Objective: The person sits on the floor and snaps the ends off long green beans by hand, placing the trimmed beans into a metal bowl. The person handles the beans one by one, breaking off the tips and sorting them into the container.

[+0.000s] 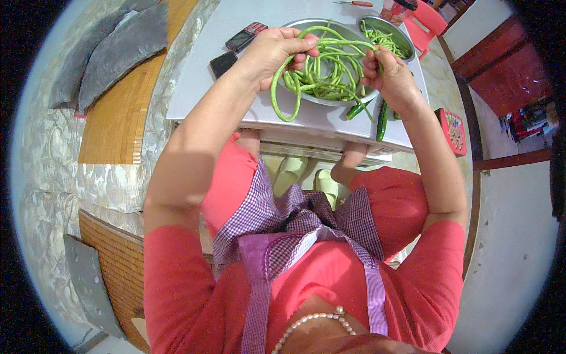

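Observation:
My left hand (pixel 283 51) is closed on several long green beans (pixel 285 117), which loop down past the rim of a wide metal basin (pixel 318 102). Fingers of my right hand (pixel 387 71) pinch the other part of the same beans, over the basin's right side. More long beans (pixel 329 75) lie coiled inside the basin, below both hands. Beyond my right hand stands a smaller metal bowl (pixel 413 51) with short cut bean pieces (pixel 380 37). Green cucumbers (pixel 382 121) lie by the basin near the table's front edge, partly hidden by my right hand.
On the pale table (pixel 194 88) lie a keypad phone (pixel 246 36) and a dark smartphone (pixel 222 64), left of the basin. A red-handled knife (pixel 360 3) rests at the far edge. A red plastic chair (pixel 426 24) stands beyond; a red tray (pixel 453 132) is at the right.

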Demonstrator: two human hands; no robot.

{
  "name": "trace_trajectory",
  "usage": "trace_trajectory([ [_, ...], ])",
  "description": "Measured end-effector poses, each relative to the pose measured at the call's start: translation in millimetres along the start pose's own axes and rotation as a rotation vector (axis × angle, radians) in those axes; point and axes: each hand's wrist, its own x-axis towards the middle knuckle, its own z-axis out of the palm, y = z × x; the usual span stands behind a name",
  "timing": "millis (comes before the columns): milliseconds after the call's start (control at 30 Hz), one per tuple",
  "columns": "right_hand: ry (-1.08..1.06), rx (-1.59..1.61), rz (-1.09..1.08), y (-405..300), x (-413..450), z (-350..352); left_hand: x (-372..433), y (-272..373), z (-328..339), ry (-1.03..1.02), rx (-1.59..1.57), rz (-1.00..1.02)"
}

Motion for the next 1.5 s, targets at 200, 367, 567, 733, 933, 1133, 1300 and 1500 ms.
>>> trace_trajectory([
  [200, 0.137, 0.076, -0.094, -11.3, 9.6, -28.6, -0.4, -1.3, -0.5, -0.006, -0.016, 0.019],
  [367, 0.235, -0.449, -0.446, -21.5, -2.9, -28.6, -1.5, -2.8, -1.7, 0.015, 0.063, 0.058],
  [567, -0.077, -0.658, -0.352, -11.0, -11.6, 19.5, -3.5, -3.8, 15.0, 0.035, 0.133, 0.080],
  [733, -0.139, -0.337, -0.011, -15.8, -18.0, 26.9, 0.1, -6.8, 15.6, 0.048, 0.228, 0.163],
  [933, -0.170, -0.587, -0.045, -16.0, -17.6, 26.1, 0.6, -7.4, 15.6, 0.056, 0.200, 0.154],
  [1133, -0.141, -0.708, -0.234, -3.3, -11.5, 18.3, -0.8, -8.1, 20.8, 0.011, 0.231, 0.159],
  [1300, -0.078, -1.114, -0.473, -3.2, -2.8, 16.2, -0.4, -14.0, 23.2, -0.006, 0.286, 0.133],
  [1500, 0.154, -0.337, -0.103, -14.6, -0.3, -2.4, -0.3, -8.2, 13.3, -0.022, 0.134, 0.065],
])
